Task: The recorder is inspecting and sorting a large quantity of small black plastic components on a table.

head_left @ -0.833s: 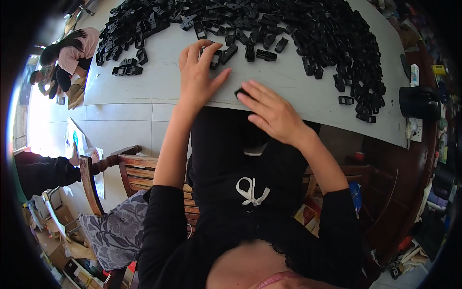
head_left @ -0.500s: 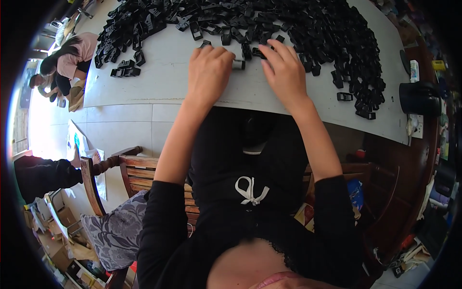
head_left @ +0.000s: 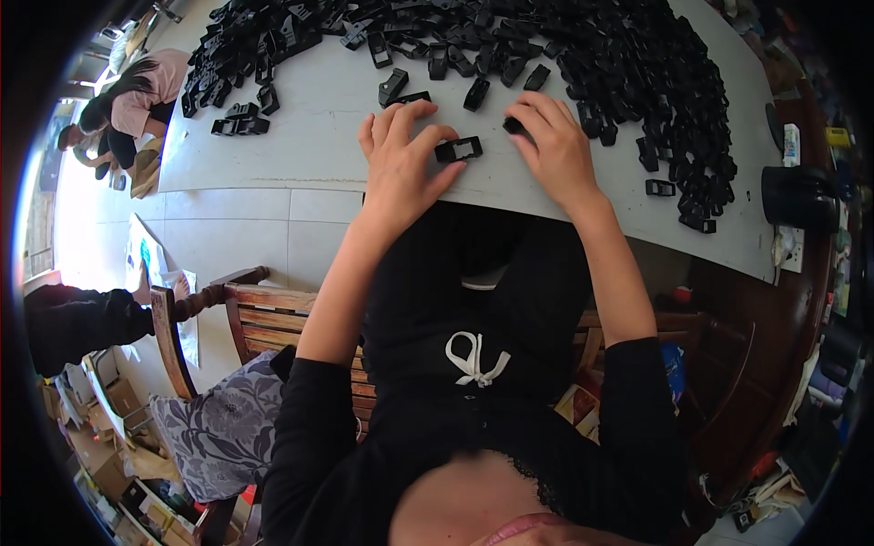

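Black plastic buckle piece (head_left: pixel 458 148) now sits near the grey table's (head_left: pixel 300 136) front edge, pinched between left hand (head_left: pixel 401 159) thumb and fingertips. Half a second ago both hands were up at the heap; they have pulled back with picked parts. Right hand (head_left: pixel 553 146) fingers curl onto a second small black piece (head_left: pixel 513 126). Big pile of black buckles (head_left: pixel 583 55) lies beyond.

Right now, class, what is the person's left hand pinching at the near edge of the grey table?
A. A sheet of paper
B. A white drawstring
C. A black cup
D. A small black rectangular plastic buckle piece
D: the left hand pinches a small black rectangular plastic buckle piece between thumb and fingers at the edge of the grey table, with the right hand beside it.
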`<state>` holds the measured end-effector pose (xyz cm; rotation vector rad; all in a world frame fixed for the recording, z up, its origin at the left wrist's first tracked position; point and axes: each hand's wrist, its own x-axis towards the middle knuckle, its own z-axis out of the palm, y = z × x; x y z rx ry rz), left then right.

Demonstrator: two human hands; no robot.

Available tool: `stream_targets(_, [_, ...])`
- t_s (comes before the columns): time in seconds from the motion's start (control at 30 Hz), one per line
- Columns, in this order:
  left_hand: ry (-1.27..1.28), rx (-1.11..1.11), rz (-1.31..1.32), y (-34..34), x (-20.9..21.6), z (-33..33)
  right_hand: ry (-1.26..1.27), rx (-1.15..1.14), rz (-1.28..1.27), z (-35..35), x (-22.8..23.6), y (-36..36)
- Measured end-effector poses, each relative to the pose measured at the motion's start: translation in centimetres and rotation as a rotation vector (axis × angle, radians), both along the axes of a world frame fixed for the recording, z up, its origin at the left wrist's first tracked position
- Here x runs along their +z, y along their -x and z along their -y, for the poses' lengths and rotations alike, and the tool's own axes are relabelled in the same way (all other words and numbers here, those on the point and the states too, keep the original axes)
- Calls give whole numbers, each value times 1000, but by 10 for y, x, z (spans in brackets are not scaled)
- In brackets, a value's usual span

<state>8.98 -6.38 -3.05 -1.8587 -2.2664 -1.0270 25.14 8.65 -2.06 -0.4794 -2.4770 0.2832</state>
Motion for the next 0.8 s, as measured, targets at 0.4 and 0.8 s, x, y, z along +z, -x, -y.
stream_targets(0.4, [-32, -52, 66, 7, -7, -6, 152, 315, -99, 24, 4, 20])
stream_targets(0.8, [-5, -42, 65, -4, -2, 9, 99, 203, -44, 27, -4, 4])
